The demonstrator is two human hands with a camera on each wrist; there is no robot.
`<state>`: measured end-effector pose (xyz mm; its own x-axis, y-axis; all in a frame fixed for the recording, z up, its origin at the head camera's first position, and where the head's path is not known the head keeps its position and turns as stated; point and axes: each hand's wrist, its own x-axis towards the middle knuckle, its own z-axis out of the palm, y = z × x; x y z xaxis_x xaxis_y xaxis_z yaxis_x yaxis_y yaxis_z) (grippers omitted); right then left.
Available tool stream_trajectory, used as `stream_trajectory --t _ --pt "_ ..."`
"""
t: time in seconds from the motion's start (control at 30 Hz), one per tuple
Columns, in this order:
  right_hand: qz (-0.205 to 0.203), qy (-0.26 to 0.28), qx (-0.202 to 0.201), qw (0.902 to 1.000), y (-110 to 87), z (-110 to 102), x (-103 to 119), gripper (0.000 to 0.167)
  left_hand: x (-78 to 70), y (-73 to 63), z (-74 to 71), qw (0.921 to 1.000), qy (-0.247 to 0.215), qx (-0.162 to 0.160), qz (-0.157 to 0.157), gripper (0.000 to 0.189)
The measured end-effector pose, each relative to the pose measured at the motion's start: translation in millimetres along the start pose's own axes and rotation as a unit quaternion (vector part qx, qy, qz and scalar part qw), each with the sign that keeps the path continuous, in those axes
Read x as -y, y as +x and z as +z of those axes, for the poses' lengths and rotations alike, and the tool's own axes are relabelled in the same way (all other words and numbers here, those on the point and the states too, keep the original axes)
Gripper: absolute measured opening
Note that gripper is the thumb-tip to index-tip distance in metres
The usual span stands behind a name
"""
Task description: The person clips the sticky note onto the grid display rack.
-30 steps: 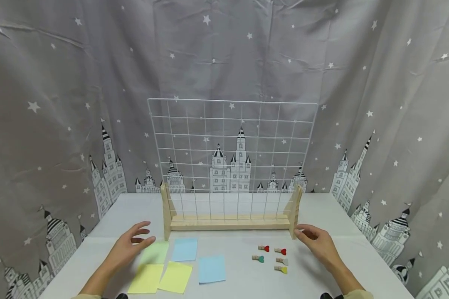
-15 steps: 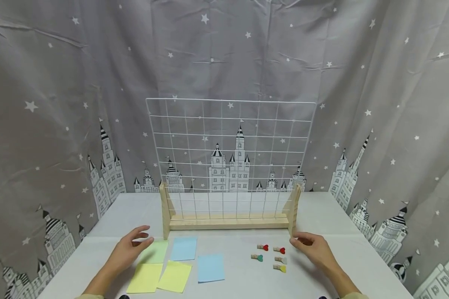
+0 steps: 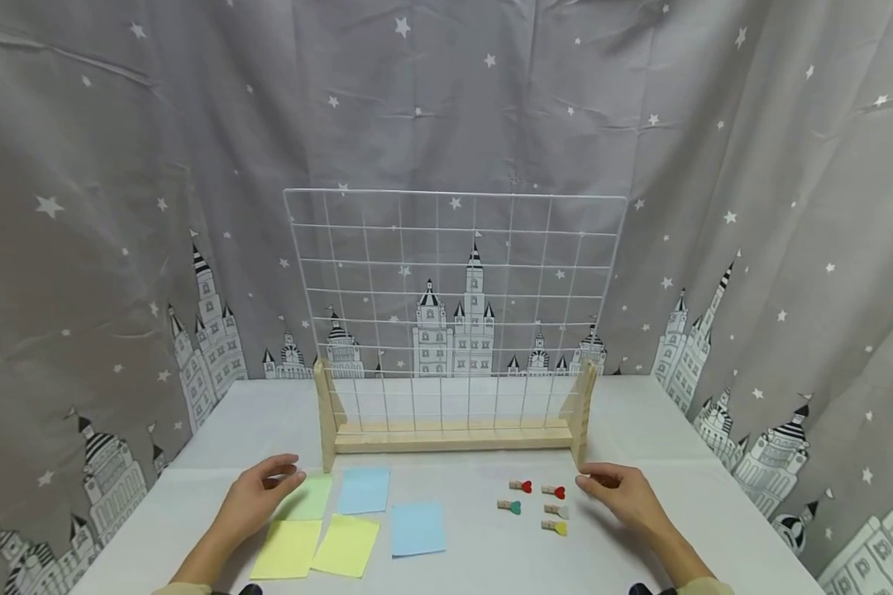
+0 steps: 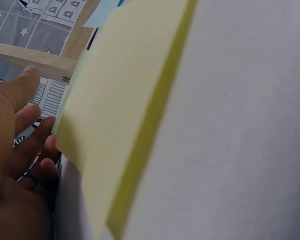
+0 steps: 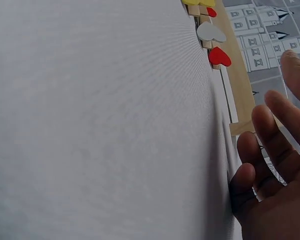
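My left hand (image 3: 256,500) rests at the table's left, beside a light green sticky note (image 3: 307,498); its fingers are relaxed and hold nothing. Two yellow sticky notes (image 3: 286,550) lie nearer to me, and two blue sticky notes (image 3: 417,530) lie to their right. My right hand (image 3: 625,496) is on the right with loosely bent fingers and nothing in them. Just left of it lie several small wooden clothespins with hearts: two red, a green clothespin (image 3: 510,506), a white clothespin (image 3: 556,511) and a yellow clothespin (image 3: 555,527).
A white wire grid (image 3: 457,273) stands upright in a wooden base (image 3: 454,438) behind the notes and clothespins. The white tabletop (image 3: 685,512) reaches back to a grey curtain (image 3: 446,99) printed with stars and castles.
My right hand has shifted slightly left and toward me, away from the base's right foot. My left hand has lowered a little. The notes and clothespins lie as before.
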<state>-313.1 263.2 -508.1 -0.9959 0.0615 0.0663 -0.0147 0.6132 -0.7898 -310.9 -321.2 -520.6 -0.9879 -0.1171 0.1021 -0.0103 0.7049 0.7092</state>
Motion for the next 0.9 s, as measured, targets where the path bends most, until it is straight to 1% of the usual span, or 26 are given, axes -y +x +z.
stream_trajectory --t 0.1,0.27,0.47,0.53,0.73,0.9 --pt "-0.008 0.014 -0.005 0.9999 0.6 2 -1 0.037 0.5 1.4 1.1 0.9999 0.007 -0.013 -0.003 0.054" --pt "-0.031 0.051 -0.031 0.9977 5.1 7 -4 0.034 -0.7 3.7 2.5 0.9993 0.014 -0.034 -0.003 0.052" --pt "-0.064 0.07 -0.04 0.9946 7.0 16 -7 0.028 -2.5 2.6 8.1 0.9991 0.022 -0.034 -0.013 0.047" --pt "-0.071 0.061 -0.039 0.9948 7.2 18 -7 0.026 -1.8 2.1 9.0 0.9989 0.03 -0.034 -0.015 0.046" --pt "-0.088 -0.002 -0.035 0.9955 7.4 25 -2 0.021 -1.5 0.2 4.9 0.9978 0.053 -0.039 -0.008 0.041" --pt "-0.099 -0.027 -0.04 0.9939 5.0 29 -3 0.017 -1.1 -0.4 4.1 0.9972 0.06 -0.04 -0.018 0.04"
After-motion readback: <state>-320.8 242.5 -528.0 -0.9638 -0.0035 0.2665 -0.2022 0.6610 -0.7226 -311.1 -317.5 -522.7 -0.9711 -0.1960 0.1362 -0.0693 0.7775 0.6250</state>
